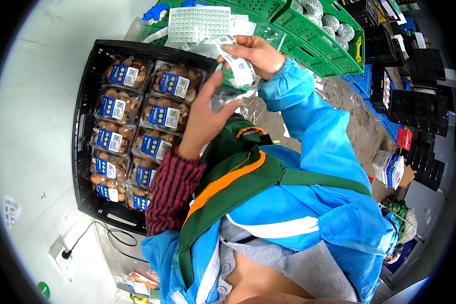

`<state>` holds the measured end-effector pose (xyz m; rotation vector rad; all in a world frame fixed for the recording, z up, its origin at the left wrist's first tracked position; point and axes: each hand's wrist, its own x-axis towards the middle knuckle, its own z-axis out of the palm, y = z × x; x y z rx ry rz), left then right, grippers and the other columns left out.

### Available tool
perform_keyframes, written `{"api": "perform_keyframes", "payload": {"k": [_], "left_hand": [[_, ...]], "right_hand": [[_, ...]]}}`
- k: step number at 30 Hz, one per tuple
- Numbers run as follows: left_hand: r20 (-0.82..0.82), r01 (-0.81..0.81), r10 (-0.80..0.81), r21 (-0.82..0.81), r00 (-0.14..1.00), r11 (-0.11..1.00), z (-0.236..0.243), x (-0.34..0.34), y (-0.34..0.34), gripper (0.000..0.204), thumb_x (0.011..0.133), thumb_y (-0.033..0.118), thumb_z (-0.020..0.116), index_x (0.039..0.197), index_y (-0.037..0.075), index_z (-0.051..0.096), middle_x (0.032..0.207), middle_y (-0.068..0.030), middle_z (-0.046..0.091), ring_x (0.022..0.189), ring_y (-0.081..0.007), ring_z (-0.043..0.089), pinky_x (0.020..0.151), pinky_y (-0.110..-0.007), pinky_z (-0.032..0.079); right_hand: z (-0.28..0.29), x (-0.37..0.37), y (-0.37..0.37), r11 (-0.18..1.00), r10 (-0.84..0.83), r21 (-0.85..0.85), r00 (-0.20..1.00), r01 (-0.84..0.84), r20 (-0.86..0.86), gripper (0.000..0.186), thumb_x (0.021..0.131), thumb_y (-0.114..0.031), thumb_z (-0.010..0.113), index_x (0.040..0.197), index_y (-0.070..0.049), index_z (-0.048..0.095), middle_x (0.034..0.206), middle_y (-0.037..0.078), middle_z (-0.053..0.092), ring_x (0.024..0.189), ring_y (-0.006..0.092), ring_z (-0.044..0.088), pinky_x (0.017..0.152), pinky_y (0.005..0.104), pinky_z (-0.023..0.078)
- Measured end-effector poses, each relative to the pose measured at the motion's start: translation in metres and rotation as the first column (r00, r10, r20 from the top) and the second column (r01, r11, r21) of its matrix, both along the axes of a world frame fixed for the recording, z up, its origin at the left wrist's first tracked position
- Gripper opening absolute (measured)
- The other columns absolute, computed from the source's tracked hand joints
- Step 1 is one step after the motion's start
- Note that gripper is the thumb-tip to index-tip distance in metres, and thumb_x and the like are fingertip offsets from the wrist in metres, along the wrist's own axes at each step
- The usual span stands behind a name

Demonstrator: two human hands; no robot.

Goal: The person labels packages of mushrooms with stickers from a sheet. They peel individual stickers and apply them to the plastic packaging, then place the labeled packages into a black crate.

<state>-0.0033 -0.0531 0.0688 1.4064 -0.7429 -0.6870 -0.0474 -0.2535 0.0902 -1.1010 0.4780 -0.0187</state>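
My right hand (256,53) is raised over the crates and grips a roll of white-and-green sticker labels (238,63) whose strip hangs down. My left hand (205,119) is lifted just below it with fingers spread, its fingertips close to the hanging strip, holding nothing. Beneath both hands a black plastic crate (83,116) holds two columns of clear mushroom packs (162,114), each wrapped in film with a blue label on top.
Green crates (314,35) stand behind the black one, with a white sheet of small stickers (197,23) lying on them and netted round produce (334,23) in another. Stacked black crates (415,96) are at the right. A cable and wall socket (68,251) are at the lower left.
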Motion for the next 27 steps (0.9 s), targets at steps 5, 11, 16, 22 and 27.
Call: {"api": "perform_keyframes", "payload": {"k": [5,11,16,22,27], "left_hand": [[-0.236,0.081,-0.057,0.092,0.97,0.992,-0.008,-0.015,-0.007,0.024,0.091,0.016,0.064,0.104,-0.003,0.066,0.083,-0.0012,0.066,0.073,-0.0045,0.053,0.065,-0.021,0.044],[-0.553,-0.045,0.024,-0.024,0.833,0.999,0.003,-0.009,-0.006,0.023,0.096,0.015,0.057,0.107,-0.003,0.066,0.089,-0.0022,0.067,0.077,-0.0058,0.057,0.071,-0.021,0.046],[-0.718,-0.314,0.18,-0.056,0.672,0.948,0.017,-0.006,0.002,0.024,0.094,0.013,0.056,0.108,-0.005,0.063,0.092,-0.008,0.068,0.082,-0.0142,0.063,0.076,-0.026,0.049],[-0.658,-0.716,0.43,-0.247,0.618,0.653,0.047,-0.021,0.102,0.016,0.083,0.013,0.05,0.072,0.002,0.051,0.065,-0.0042,0.044,0.055,-0.0147,0.042,0.05,-0.03,0.034],[-0.638,-0.834,0.551,-0.498,0.538,0.238,0.061,-0.062,0.197,0.018,0.073,0.004,0.055,0.062,0.012,0.043,0.067,0.0015,0.042,0.061,-0.0116,0.041,0.055,-0.027,0.033]], "right_hand": [[0.019,0.022,0.016,0.995,0.093,0.008,0.988,-0.095,0.125,0.035,0.09,-0.014,0.063,0.121,0.002,0.056,0.104,0.015,0.068,0.089,0.0192,0.067,0.077,0.028,0.056],[0.013,0.059,-0.001,0.898,0.239,0.303,0.933,-0.318,0.27,0.047,0.094,-0.026,0.055,0.13,0.002,0.046,0.136,0.018,0.049,0.125,0.0282,0.049,0.104,0.0398,0.04],[0.006,0.093,-0.028,0.859,0.051,0.446,0.908,-0.252,0.415,0.057,0.093,-0.032,0.057,0.136,0.0,0.039,0.142,0.017,0.043,0.131,0.0315,0.042,0.11,0.0455,0.033],[0.017,0.116,-0.072,0.567,-0.09,0.735,0.858,-0.373,0.505,0.067,0.093,-0.036,0.055,0.142,0.002,0.03,0.144,0.018,0.039,0.134,0.0333,0.037,0.112,0.0474,0.029],[0.008,0.151,-0.096,0.689,-0.011,0.589,0.807,-0.422,0.591,0.067,0.088,-0.05,0.054,0.131,0.001,0.046,0.135,0.014,0.051,0.128,0.0308,0.042,0.111,0.0435,0.028]]}}
